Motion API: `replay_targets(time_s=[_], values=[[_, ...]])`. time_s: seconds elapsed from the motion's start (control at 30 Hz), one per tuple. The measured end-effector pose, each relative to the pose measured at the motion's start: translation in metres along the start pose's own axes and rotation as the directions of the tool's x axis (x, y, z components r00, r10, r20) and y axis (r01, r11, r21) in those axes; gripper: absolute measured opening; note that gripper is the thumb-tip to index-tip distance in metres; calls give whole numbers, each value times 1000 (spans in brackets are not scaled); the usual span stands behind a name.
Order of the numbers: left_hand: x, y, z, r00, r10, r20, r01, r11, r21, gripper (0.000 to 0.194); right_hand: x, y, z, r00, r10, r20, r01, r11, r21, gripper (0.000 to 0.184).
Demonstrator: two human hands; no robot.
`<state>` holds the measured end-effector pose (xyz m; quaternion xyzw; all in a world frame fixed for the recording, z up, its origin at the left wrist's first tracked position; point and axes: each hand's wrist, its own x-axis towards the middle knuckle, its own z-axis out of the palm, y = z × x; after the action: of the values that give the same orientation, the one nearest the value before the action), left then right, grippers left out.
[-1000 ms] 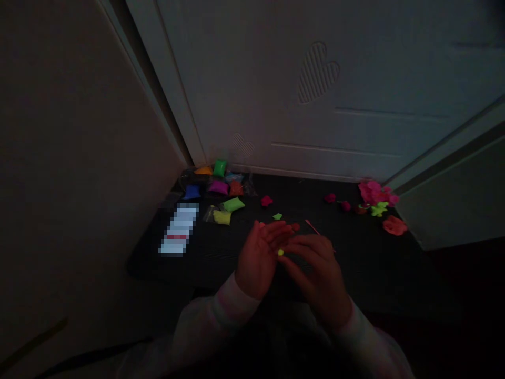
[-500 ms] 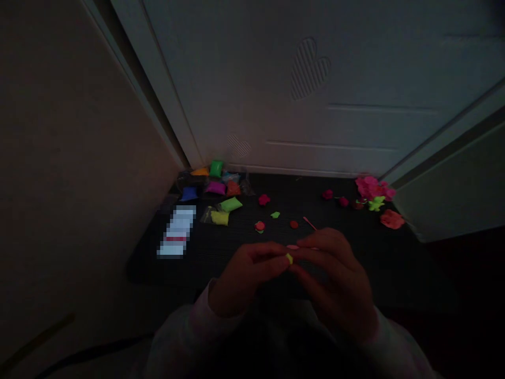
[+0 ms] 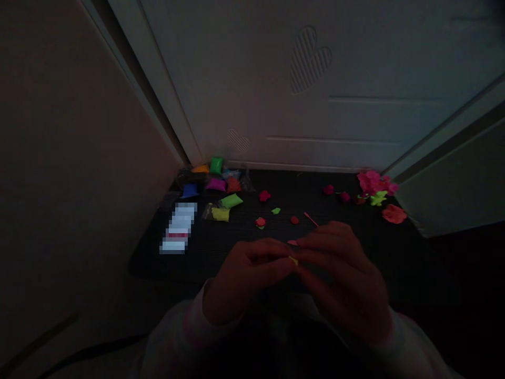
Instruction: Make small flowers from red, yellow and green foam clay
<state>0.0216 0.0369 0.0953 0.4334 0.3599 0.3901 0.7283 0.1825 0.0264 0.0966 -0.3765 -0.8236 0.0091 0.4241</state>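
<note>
Lump of yellow material (image 3: 293,260) sits pinched between the left hand (image 3: 249,278) and right hand (image 3: 349,287) above a dark tabletop (image 3: 221,245).

Pale long-sleeved top (image 3: 160,342)
This side of the bench (image 3: 158,268), the left sleeve (image 3: 191,321) shows faint pink bands; the right sleeve (image 3: 410,337) looks dim greyish-white.

Yellow piece (image 3: 294,260): mostly covered by the fingers of the left grip (image 3: 248,279) and right grip (image 3: 351,279), its shape impossible to tell
Pink stick (image 3: 311,219): lower end hidden behind the right grip
Pale panel (image 3: 179,226): blurred into blocks, contents unreadable
Green scrap (image 3: 275,211): too small to identify
Bench (image 3: 158,266): right corner lost in darkness
Sleeves (image 3: 189,321): cut off by the bottom edge
</note>
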Motion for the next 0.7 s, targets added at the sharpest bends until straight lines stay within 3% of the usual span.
replay_targets(time_s=[0.37,0.5,0.7], values=[[4,-7,0,990,-80,-118,81,997,0,6,-6,6,8,1000,25,11,-25,1000,-2,24],[4,-8,0,992,-76,-103,73,997,-32,7,-7,7,10,999,36,11,-36,999,33,21],[3,-9,1,983,-79,-168,97,990,103,6,-10,9,13,1000,11,17,-11,1000,22,22]])
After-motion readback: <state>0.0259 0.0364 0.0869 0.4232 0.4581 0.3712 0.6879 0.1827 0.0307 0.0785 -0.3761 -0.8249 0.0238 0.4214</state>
